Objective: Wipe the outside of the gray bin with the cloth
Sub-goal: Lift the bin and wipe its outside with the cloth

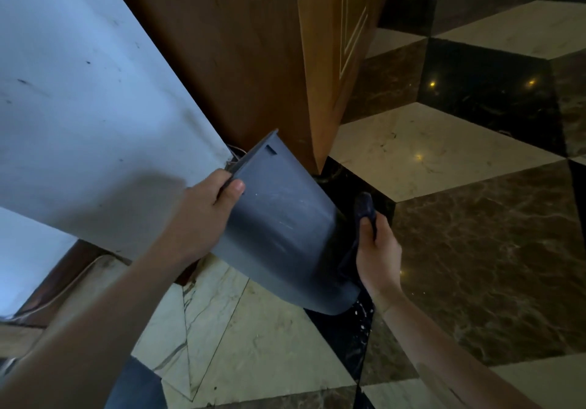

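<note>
The gray bin [282, 224] is held tilted in the air, its rim up and to the left, its base low and to the right. My left hand [203, 215] grips the rim, thumb on the outer wall. My right hand [377, 253] is closed on a dark blue cloth [364, 209], which is bunched above the thumb and hangs down behind the bin's right side. The cloth lies against that side near the base. The bin's facing wall shows pale dusty streaks. Its inside is hidden.
A white wall panel [79, 107] fills the left. A brown wooden cabinet [253, 44] stands just behind the bin. A cable runs along the skirting at lower left. The floor [444, 155] is glossy marble in cream, brown and black. Small white specks lie under the bin's base.
</note>
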Demonstrator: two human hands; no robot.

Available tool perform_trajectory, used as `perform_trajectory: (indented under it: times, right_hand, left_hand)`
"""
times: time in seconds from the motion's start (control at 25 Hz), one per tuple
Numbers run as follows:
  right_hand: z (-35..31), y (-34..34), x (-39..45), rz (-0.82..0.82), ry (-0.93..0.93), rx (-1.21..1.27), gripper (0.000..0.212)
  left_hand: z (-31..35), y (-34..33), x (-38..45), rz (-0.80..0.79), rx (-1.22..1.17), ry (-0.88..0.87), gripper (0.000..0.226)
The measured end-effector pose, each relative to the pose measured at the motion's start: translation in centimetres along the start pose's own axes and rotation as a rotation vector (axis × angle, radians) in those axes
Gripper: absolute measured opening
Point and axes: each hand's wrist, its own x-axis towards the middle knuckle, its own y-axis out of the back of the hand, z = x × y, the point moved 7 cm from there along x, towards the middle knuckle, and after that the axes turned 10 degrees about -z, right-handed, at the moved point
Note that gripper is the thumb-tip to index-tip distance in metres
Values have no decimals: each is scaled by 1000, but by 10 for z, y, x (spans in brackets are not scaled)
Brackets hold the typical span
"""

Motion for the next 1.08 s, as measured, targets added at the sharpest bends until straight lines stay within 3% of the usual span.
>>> perform_trajectory:
  times: [0.2,0.44,0.6,0.72,0.84,1.08]
  right_hand:
    - [-42,-5,-15,11,79,0,16]
    - [-157,-54,-50,-34,449,57,34]
    - [-149,-90,-40,-212,337,49,41]
    - [-138,-104,-36,-232,431,-127,44]
    - [-131,-109,-31,-175,432,-107,40]
    - [-56,-76,11,-168,134,-216,27]
  left_hand:
    - [0,-10,-15,-31,-57,64,29]
    - [23,-27,-26,-12,-160,-2,42]
    - [3,-38,-31,-17,-504,101,38]
    - [-7,-33,-32,3,-521,51,30]
    - [-12,-28,-36,32,-525,37,26]
    - [-44,-14,-54,144,-508,219,30]
